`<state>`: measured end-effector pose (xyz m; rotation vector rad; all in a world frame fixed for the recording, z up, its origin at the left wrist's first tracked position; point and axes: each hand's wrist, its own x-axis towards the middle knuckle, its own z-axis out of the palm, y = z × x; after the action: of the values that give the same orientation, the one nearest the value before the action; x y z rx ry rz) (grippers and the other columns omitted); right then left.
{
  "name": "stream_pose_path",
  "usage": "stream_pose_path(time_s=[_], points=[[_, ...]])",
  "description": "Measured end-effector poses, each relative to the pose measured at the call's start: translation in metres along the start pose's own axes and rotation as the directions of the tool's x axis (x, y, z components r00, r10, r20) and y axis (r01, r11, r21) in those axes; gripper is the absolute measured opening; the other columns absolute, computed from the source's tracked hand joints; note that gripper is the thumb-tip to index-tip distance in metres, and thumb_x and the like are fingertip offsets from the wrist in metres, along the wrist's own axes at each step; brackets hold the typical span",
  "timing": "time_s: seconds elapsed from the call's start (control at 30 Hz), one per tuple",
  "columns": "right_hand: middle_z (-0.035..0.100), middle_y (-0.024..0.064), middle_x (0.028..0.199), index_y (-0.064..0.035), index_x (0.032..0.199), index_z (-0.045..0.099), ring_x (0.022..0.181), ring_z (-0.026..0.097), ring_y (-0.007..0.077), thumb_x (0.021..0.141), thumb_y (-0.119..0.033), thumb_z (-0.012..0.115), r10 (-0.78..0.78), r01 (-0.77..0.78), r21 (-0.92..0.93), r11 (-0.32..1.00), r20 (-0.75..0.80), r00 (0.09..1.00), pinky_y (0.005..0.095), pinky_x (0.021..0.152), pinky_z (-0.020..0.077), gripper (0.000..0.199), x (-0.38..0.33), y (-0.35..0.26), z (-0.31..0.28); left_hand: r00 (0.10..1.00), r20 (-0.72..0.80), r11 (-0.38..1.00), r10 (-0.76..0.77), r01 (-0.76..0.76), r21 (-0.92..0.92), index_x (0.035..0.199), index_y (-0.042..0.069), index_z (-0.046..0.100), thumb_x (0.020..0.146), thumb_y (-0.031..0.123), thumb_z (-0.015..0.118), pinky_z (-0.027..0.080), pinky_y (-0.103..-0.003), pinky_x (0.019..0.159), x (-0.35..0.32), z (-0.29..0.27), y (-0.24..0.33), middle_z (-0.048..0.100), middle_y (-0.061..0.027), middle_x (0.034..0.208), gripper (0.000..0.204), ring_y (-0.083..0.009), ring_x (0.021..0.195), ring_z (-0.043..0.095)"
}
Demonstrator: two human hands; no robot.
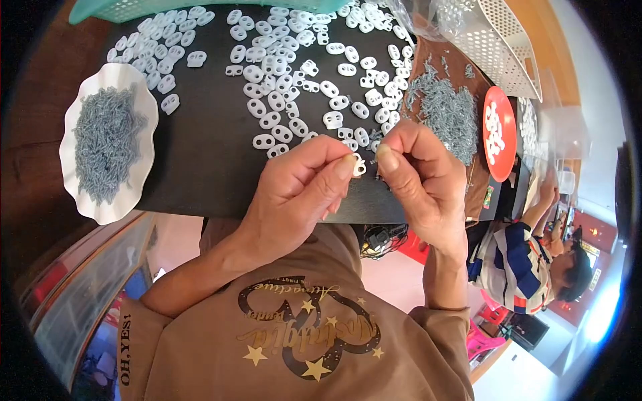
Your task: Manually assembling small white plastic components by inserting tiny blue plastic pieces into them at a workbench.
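In front of my chest, above the table's near edge, my left hand (pixel 294 184) pinches a small white two-hole cord lock (pixel 360 165) between thumb and forefinger. Just to its right, a short gap away, my right hand (pixel 428 187) is closed, thumb tip pressed to forefinger; whatever it holds is hidden or too small to name. Beyond my hands, many loose white two-hole plastic pieces (pixel 256 107) lie spread on the black table. To the right of them is a heap of small grey spring-like pieces (pixel 445 110) on a brown cloth (pixel 476 180).
A scalloped white dish (pixel 150 127) full of grey pieces stands at the left. On the right sits a red plate (pixel 497 175) with small white parts, beside a perforated white basket (pixel 491 40). A teal tray (pixel 200 5) borders the far side. Another person (pixel 521 264) works farther right.
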<state>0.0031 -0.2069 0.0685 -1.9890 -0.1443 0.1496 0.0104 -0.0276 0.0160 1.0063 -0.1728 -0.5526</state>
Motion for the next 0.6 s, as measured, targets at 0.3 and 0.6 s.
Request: stream_pose_path(time_s=[0.3,0.6], points=[[0.047,-0.0023,0.076,0.0007,0.088,0.053,0.068,0.039,0.0053,0.094,-0.009,0.057,0.009,-0.009,-0.032,0.999,0.004,1.0,0.0196,0.06,0.033,0.012,0.0028,-0.0036,0.0034,0.999,0.01,0.999,0.031,-0.031,0.033,0.096,0.002,0.057,0.099,0.019,0.05,0.035,-0.019,0.053,-0.0016,-0.0033,-0.0009,0.048,0.0036,0.069,0.019,-0.0023,0.061,0.043],[0.047,-0.002,0.077,0.001,0.088,0.053,0.069,0.039,0.0055,0.094,-0.008,0.058,-0.002,0.003,-0.05,0.999,0.01,1.0,0.0197,0.061,0.0332,0.012,0.0038,-0.0019,0.0039,1.0,0.018,0.999,0.026,-0.026,0.031,0.096,0.002,0.057,0.099,0.019,0.05,0.036,-0.019,0.053,-0.0003,-0.004,-0.0031,0.049,0.0035,0.07,0.019,-0.0023,0.061,0.044]])
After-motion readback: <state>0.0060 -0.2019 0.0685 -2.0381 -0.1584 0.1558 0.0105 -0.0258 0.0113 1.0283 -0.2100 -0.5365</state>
